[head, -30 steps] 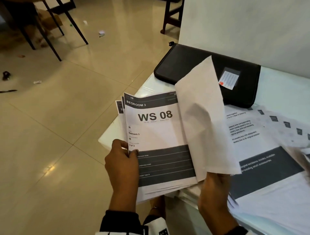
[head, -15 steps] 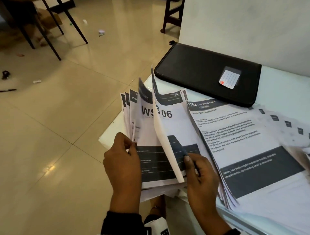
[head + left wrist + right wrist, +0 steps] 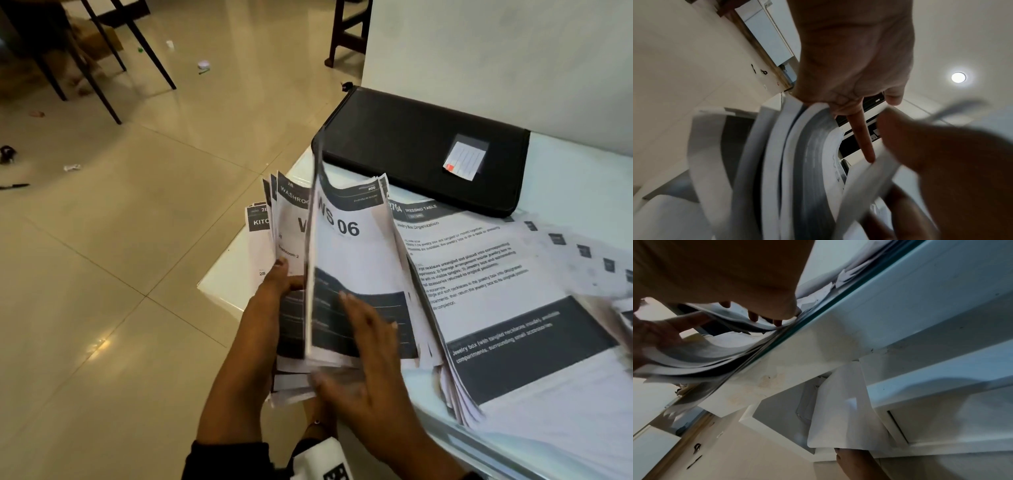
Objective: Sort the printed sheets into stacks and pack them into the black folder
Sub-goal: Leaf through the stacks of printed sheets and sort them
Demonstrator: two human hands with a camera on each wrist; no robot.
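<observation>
The left hand (image 3: 274,301) is gripping a fanned bundle of printed sheets (image 3: 298,240) at its left edge, thumb lying on the top page and the fingers curled underneath, so the bundle is hanging partly out past the near corner of the white table (image 3: 575,185). In the left wrist view the same hand (image 3: 855,53) is showing one finger stretched straight along the curved paper edges (image 3: 803,162). The right hand (image 3: 370,353) is lying just beside it with the fingers straight and spread, pressing flat on the dark band of the sheet marked WS 06 (image 3: 356,246); one page (image 3: 313,240) is standing on edge between the two hands, blurred. In the right wrist view the fingertips (image 3: 753,317) are touching the bowed pages (image 3: 705,353) at the table rim. To the right of the held bundle a thicker stack (image 3: 513,308) is lying on the table, its top page headed DRESSING TABLE, with more sheets (image 3: 582,250) spreading in a row towards the right edge of the view. The black folder (image 3: 421,147) is lying closed at the far side of the table, just beyond the stacks, with a small white label (image 3: 466,161) in a clear pocket on its cover. Beyond the table, dark chair legs (image 3: 137,44) are standing on the glossy tiled floor (image 3: 120,274), where a few small scraps (image 3: 203,65) are lying.
</observation>
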